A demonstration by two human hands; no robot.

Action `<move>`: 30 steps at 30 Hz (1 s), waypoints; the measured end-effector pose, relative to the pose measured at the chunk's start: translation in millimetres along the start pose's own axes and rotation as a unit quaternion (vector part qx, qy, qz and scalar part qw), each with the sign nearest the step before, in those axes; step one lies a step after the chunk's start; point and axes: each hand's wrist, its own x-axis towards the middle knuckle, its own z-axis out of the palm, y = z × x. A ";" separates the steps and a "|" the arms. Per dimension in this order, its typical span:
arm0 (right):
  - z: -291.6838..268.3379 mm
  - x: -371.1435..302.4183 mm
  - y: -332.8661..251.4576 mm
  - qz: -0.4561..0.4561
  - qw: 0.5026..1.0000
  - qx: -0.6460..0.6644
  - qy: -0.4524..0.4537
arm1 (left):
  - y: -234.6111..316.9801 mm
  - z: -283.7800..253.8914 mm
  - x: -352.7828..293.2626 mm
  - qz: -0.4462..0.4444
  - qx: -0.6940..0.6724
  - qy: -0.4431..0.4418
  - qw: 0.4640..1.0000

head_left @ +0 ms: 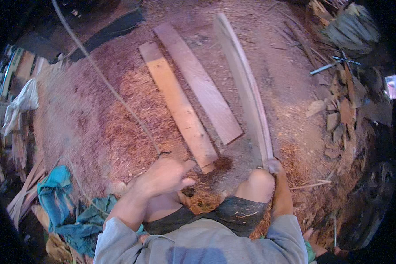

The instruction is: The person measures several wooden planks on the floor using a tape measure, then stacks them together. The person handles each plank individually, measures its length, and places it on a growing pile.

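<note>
My right hand [273, 166] grips the near end of a long plank [249, 83]. That plank stands on its narrow edge and stretches away from me, beside my right knee. My left hand [169, 174] is raised in front of my left knee, slightly blurred. A finger and the thumb point right with a gap between them, and nothing shows in it. Just beyond it, two flat boards lie side by side on the ground: a yellowish board [178, 110] and a paler, pinkish board [201, 83]. The near end of the yellowish one rests close to my left fingers.
A pale cable [112, 88] runs from the upper left down toward my left hand. Wood shavings [127, 116] cover the ground. Teal cloth [59, 193] lies at left. Wood scraps [339, 110], a blue-white bar [323, 69] and a greyish sack [354, 31] are at right.
</note>
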 end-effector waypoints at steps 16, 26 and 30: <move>136.5 -55.4 -190.8 -0.239 0.838 -0.482 0.093 | -18.3 4.5 -13.9 -0.004 -0.029 0.043 0.999; 373.4 -20.2 -133.5 -0.166 0.942 -0.216 -0.197 | -43.0 -27.5 -4.2 -0.021 -0.207 0.080 0.975; 438.4 -20.7 -135.5 -0.219 0.952 -0.034 -0.213 | -113.6 -0.2 26.2 -0.067 -0.246 0.065 0.965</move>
